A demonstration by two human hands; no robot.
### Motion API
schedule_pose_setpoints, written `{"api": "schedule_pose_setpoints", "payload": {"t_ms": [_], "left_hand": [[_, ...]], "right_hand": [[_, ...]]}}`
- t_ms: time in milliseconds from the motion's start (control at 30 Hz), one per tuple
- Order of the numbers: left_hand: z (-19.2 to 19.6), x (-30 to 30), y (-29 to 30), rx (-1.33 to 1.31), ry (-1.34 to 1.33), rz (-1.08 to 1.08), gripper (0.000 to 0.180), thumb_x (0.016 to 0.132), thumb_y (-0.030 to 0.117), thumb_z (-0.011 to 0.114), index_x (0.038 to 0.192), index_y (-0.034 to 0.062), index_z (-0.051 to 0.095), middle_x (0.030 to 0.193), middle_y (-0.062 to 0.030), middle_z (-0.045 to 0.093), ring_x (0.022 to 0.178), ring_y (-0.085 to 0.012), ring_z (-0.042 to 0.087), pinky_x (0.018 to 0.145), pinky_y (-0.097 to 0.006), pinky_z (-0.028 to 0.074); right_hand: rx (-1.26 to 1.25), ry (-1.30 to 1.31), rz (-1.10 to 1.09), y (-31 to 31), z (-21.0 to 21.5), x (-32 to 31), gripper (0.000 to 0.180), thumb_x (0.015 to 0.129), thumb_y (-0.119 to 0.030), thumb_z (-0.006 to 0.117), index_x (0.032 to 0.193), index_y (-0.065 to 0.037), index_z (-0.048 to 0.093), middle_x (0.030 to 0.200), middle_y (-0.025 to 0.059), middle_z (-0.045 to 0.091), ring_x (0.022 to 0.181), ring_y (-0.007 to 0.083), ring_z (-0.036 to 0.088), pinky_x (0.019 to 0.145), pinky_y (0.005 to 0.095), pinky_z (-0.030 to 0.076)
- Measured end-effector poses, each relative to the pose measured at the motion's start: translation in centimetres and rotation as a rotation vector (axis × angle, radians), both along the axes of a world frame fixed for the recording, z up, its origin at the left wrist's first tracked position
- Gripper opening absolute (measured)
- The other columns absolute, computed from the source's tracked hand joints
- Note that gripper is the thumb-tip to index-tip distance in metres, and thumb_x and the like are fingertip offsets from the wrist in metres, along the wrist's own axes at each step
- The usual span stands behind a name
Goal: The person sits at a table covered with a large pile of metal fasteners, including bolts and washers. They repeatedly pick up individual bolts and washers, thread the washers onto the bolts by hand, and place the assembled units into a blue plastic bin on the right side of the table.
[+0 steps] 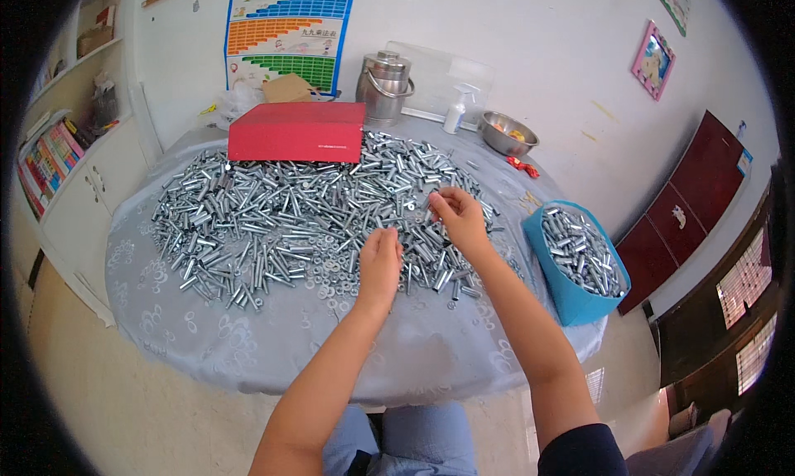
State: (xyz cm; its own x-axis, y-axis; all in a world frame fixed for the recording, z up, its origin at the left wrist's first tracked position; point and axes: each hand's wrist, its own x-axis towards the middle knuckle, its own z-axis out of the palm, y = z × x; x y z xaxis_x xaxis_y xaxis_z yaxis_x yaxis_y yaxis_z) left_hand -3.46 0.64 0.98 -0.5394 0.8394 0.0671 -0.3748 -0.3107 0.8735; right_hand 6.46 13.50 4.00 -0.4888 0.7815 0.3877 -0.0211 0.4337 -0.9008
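A wide heap of shiny metal bolts, sleeves and washers (281,215) covers the round table with its grey cloth (248,352). My left hand (379,265) rests palm down on the near edge of the heap, fingers curled among washers. My right hand (458,215) is raised slightly over the heap's right side, with its fingertips pinched on a small metal piece. A blue bin (571,298) filled with assembled metal parts stands at the table's right edge, just right of my right forearm.
A red box (296,132) lies at the heap's far side, with a cardboard box behind it. A steel canister (385,86), a white bottle (453,115) and a steel bowl (507,134) stand at the back. White cabinets stand left, dark red cabinets right.
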Motion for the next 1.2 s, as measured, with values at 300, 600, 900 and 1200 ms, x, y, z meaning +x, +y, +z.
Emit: {"api": "schedule_pose_setpoints", "payload": {"t_ms": [300,600,900,1200], "left_hand": [[-0.5,-0.5,0.4,0.032,-0.032,0.069,0.01,0.086,0.015,0.046,0.081,0.0058,0.049,0.061,0.0008,0.046,0.044,-0.0046,0.04,0.037,-0.019,0.03],[-0.3,-0.4,0.3,0.026,0.011,0.073,0.014,0.087,0.016,0.045,0.08,0.0054,0.05,0.064,-0.0004,0.049,0.045,-0.0069,0.043,0.039,-0.021,0.034],[0.8,0.2,-0.2,0.006,-0.006,0.047,0.016,0.087,0.017,0.043,0.079,0.0056,0.05,0.063,0.0002,0.049,0.046,-0.0068,0.043,0.04,-0.021,0.033],[1.6,-1.2,-0.6,-0.006,-0.35,-0.029,0.028,0.089,0.032,0.037,0.08,0.0076,0.048,0.066,-0.0005,0.048,0.05,-0.0095,0.042,0.047,-0.025,0.035]], "right_hand": [[-0.015,0.034,-0.013,-2.7,1.3,4.4,0.023,0.081,-0.011,0.061,0.098,0.002,0.054,0.079,0.0058,0.06,0.068,0.0094,0.056,0.061,0.0216,0.047],[-0.003,0.04,-0.008,-0.2,-0.9,4.4,0.022,0.081,-0.012,0.062,0.096,0.002,0.055,0.077,0.0043,0.059,0.066,0.0089,0.056,0.059,0.0209,0.046],[0.013,-0.006,-0.053,2.0,-1.6,2.2,0.026,0.081,-0.017,0.061,0.095,0.003,0.056,0.075,0.0041,0.057,0.063,0.0088,0.054,0.057,0.0212,0.045],[0.08,-0.132,-0.104,4.4,-0.6,-0.3,0.026,0.08,-0.017,0.062,0.096,0.003,0.057,0.077,0.0059,0.059,0.062,0.0102,0.055,0.056,0.0225,0.045]]}}
